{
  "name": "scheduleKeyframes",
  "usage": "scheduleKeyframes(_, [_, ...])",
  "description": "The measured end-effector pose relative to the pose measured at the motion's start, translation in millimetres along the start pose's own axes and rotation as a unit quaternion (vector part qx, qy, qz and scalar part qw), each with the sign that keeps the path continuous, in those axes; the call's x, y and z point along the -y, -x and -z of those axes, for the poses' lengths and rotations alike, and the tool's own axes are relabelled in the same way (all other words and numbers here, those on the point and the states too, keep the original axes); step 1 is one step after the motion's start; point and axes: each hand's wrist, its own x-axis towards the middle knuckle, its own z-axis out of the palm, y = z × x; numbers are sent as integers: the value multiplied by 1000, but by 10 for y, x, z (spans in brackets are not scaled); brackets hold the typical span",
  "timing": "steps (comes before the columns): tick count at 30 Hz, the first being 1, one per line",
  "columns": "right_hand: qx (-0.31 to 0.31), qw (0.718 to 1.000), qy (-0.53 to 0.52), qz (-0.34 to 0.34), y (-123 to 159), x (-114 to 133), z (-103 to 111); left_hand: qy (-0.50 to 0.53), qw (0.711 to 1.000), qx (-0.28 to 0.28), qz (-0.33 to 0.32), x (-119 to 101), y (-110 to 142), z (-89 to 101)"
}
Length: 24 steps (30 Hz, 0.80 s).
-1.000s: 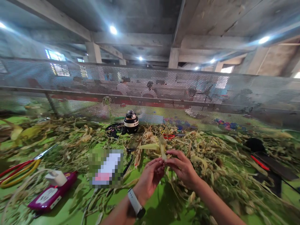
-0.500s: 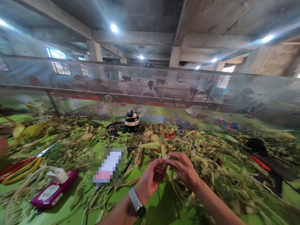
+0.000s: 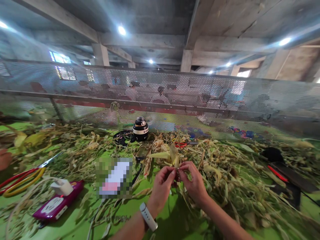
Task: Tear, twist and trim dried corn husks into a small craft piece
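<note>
Head camera, lower centre of the frame: the left hand (image 3: 162, 190) and the right hand (image 3: 193, 185) come together, fingertips nearly touching. Both are drawn into narrow pinches, thumbs toward each other, and between them they hold the lower end of a pale leaf (image 3: 177, 160). It stands roughly upright from the fingertips, just below the middle of the frame, in front of a heap of yellowish husks. The lower fingers of both hands curl inward; whether they grip anything more, I cannot tell, as the spot between the hands is small and shadowed. A watch with a pale strap (image 3: 148, 216) circles the left wrist.

Beneath the hands is a green tabletop (image 3: 172, 216). Dried plants (image 3: 230, 180) spread thickly across the right of the frame, close to the right hand. Left of the left hand lies a pixelated, phone-shaped thing (image 3: 115, 178), and further into the lower left, a purple power strip (image 3: 56, 205) with a white plug (image 3: 62, 187) on it. At the left edge, near the scissors (image 3: 40, 168), part of another person's hand (image 3: 4, 159) shows, blurred; its hold is unclear.
</note>
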Motion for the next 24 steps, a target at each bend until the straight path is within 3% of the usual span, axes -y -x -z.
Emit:
scheduleKeyframes(7, [-8, 980, -133, -150, 14, -30, -64, -69, 997, -17, -31, 32, -22, 32])
scheduleKeyframes(11, [31, 975, -152, -162, 14, 3, -66, -87, 995, -21, -33, 38, -24, 45])
scheduleKeyframes(17, [26, 965, -185, -182, 22, 18, -84, -123, 991, -10, -55, 55, -23, 64])
scheduleKeyframes(24, [43, 965, -187, -180, -13, -46, -50, -112, 993, 24, -36, 28, -39, 103])
